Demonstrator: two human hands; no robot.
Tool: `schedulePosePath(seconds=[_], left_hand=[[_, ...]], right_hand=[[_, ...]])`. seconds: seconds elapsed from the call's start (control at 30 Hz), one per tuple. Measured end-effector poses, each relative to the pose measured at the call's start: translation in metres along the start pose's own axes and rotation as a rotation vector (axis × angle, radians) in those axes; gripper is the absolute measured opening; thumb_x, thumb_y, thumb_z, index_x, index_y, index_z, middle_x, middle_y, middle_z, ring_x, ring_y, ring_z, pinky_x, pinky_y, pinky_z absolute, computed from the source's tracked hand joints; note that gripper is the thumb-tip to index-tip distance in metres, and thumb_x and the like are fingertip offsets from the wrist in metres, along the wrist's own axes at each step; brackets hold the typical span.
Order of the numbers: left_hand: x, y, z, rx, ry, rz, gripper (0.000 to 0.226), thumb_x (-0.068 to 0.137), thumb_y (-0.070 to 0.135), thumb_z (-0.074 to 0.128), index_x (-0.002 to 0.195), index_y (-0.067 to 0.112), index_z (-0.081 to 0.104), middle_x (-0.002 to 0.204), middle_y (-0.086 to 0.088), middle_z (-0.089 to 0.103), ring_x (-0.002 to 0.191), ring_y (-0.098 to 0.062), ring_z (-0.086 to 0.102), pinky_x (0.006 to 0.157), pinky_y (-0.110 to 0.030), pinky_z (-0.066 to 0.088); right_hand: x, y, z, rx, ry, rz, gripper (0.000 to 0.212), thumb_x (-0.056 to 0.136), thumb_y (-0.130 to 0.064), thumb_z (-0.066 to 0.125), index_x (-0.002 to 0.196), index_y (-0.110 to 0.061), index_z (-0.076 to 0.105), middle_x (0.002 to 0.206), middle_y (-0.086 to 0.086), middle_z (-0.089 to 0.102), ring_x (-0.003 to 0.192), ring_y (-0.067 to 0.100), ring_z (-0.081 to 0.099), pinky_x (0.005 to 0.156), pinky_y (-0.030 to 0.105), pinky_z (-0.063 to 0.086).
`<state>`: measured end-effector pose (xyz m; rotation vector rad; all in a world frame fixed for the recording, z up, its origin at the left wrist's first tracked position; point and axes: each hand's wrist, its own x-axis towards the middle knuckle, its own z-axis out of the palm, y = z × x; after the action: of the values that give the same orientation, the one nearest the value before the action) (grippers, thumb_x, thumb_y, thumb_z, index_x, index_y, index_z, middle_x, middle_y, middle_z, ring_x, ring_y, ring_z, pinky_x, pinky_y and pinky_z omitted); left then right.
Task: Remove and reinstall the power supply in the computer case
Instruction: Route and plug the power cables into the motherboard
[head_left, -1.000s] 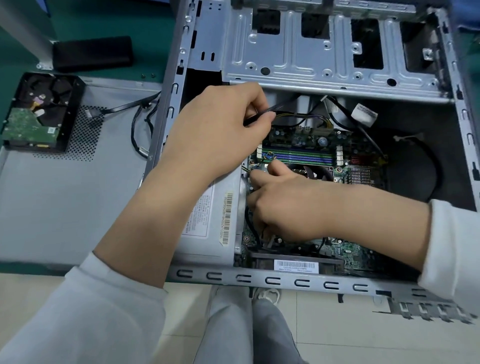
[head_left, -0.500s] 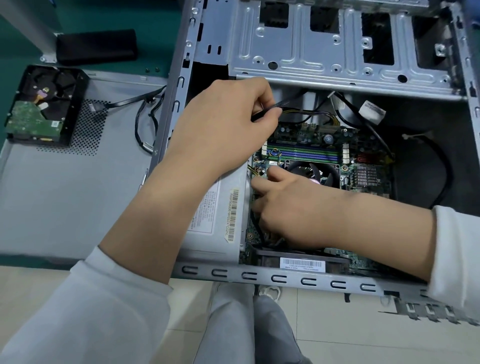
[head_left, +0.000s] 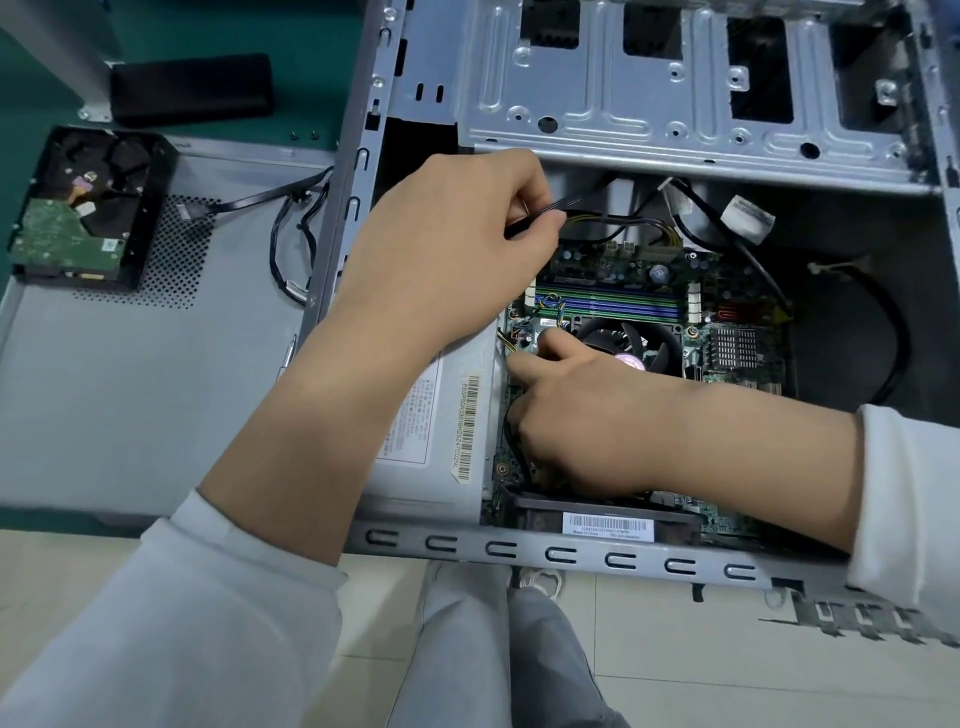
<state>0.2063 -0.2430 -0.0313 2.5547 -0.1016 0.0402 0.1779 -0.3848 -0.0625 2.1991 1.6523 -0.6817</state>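
1. A computer case (head_left: 571, 558) lies open on its side, its near metal rail punched with a row of slots; the far end holds a bare steel drive cage (head_left: 675, 104).
2. The power supply (head_left: 431, 447), a grey metal box, sits in the case's near-left corner, just left of the motherboard (head_left: 727, 322). Its white label carries fine print too small to read, and a vertical barcode sticker beside it bears a serial that cannot be made out with certainty.
3. The left hand (head_left: 452, 244) is raised over the supply's far end, fingers curled, pinching a black cable (head_left: 597, 218) that runs right toward yellow and black wires at the board's far edge.
4. The right hand (head_left: 582, 415) is down on the motherboard beside the CPU fan (head_left: 639, 338), fingers curled around a black lead (head_left: 514, 441) next to the supply's right wall.
5. A white barcode sticker (head_left: 605, 526) on a black part at the near edge is partly legible; only "Made in China" can be guessed at.
6. Left of the case, a hard drive (head_left: 78, 218), circuit board up, rests on the detached side panel (head_left: 130, 389).
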Motion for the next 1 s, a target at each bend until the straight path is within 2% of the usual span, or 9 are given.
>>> schedulePosePath(seconds=[0.2, 0.33, 0.43, 0.5, 0.6, 0.73, 0.83, 0.93, 1.0], left_hand=[[0.000, 0.000, 0.000, 0.005, 0.000, 0.007, 0.011, 0.088, 0.043, 0.054, 0.083, 0.033, 0.057, 0.071, 0.016, 0.057, 0.071, -0.005, 0.053, 0.055, -0.018, 0.035], [0.000, 0.000, 0.001, 0.000, 0.002, -0.003, 0.011, 0.088, 0.043, 0.054, 0.083, 0.034, 0.057, 0.070, 0.017, 0.057, 0.071, -0.004, 0.052, 0.054, -0.017, 0.034], [-0.001, 0.000, 0.001, -0.003, -0.003, -0.001, 0.011, 0.088, 0.043, 0.054, 0.083, 0.033, 0.057, 0.070, 0.016, 0.057, 0.071, -0.004, 0.053, 0.054, -0.018, 0.034], [-0.001, 0.000, 0.000, -0.005, -0.008, 0.007, 0.011, 0.088, 0.042, 0.054, 0.085, 0.033, 0.059, 0.071, 0.016, 0.057, 0.071, -0.005, 0.053, 0.055, -0.019, 0.036], [0.000, 0.000, 0.000, -0.005, -0.019, 0.011, 0.011, 0.089, 0.042, 0.054, 0.086, 0.032, 0.059, 0.072, 0.015, 0.058, 0.072, -0.005, 0.054, 0.057, -0.021, 0.038], [0.001, 0.001, 0.000, -0.010, -0.023, -0.001, 0.011, 0.089, 0.042, 0.054, 0.086, 0.032, 0.060, 0.074, 0.014, 0.059, 0.073, -0.005, 0.054, 0.061, -0.025, 0.041], [0.001, 0.002, 0.000, -0.014, -0.022, -0.010, 0.012, 0.088, 0.042, 0.055, 0.087, 0.031, 0.061, 0.075, 0.014, 0.060, 0.073, -0.006, 0.056, 0.061, -0.025, 0.043], [0.001, 0.002, 0.000, -0.013, -0.020, -0.018, 0.012, 0.088, 0.042, 0.055, 0.086, 0.032, 0.061, 0.073, 0.013, 0.060, 0.072, -0.006, 0.056, 0.059, -0.023, 0.043], [0.001, 0.001, 0.000, -0.011, -0.018, -0.024, 0.012, 0.088, 0.042, 0.055, 0.086, 0.031, 0.060, 0.073, 0.013, 0.060, 0.072, -0.007, 0.056, 0.060, -0.024, 0.043]], right_hand=[[0.005, 0.000, 0.006, -0.034, 0.049, -0.016, 0.032, 0.081, -0.017, 0.053, 0.059, -0.019, 0.031, 0.083, -0.004, 0.061, 0.104, 0.021, 0.033, 0.078, 0.037, 0.015], [0.005, 0.002, 0.004, 0.019, 0.067, -0.029, 0.034, 0.080, -0.022, 0.056, 0.059, -0.019, 0.030, 0.066, -0.004, 0.044, 0.101, 0.020, 0.035, 0.085, 0.039, 0.022], [-0.001, 0.005, 0.007, 0.084, 0.096, -0.047, 0.025, 0.084, -0.027, 0.055, 0.063, -0.020, 0.043, 0.079, -0.007, 0.055, 0.104, 0.018, 0.033, 0.090, 0.036, 0.025], [-0.009, 0.010, 0.010, 0.119, 0.101, -0.078, 0.018, 0.090, -0.039, 0.050, 0.085, -0.026, 0.060, 0.095, -0.014, 0.058, 0.107, 0.014, 0.031, 0.095, 0.034, 0.029], [-0.018, 0.017, 0.006, 0.272, 0.150, -0.070, 0.027, 0.096, -0.046, 0.040, 0.099, -0.029, 0.060, 0.099, -0.017, 0.054, 0.101, 0.013, 0.032, 0.095, 0.032, 0.033], [-0.022, 0.031, -0.005, 0.492, 0.301, 0.011, 0.017, 0.089, -0.040, 0.050, 0.092, -0.024, 0.049, 0.084, -0.015, 0.045, 0.089, 0.013, 0.030, 0.082, 0.030, 0.033], [-0.022, 0.036, -0.008, 0.322, 0.221, 0.020, 0.018, 0.085, -0.047, 0.057, 0.096, -0.033, 0.055, 0.084, -0.017, 0.033, 0.087, 0.009, 0.020, 0.078, 0.029, 0.021], [-0.019, 0.027, -0.003, 0.209, 0.151, 0.005, 0.035, 0.088, -0.058, 0.049, 0.105, -0.031, 0.065, 0.087, -0.016, 0.037, 0.091, 0.010, 0.017, 0.080, 0.033, 0.016], [-0.015, 0.018, 0.000, 0.137, 0.136, 0.003, 0.036, 0.087, -0.057, 0.049, 0.101, -0.029, 0.067, 0.087, -0.013, 0.041, 0.090, 0.012, 0.014, 0.082, 0.036, 0.015]])
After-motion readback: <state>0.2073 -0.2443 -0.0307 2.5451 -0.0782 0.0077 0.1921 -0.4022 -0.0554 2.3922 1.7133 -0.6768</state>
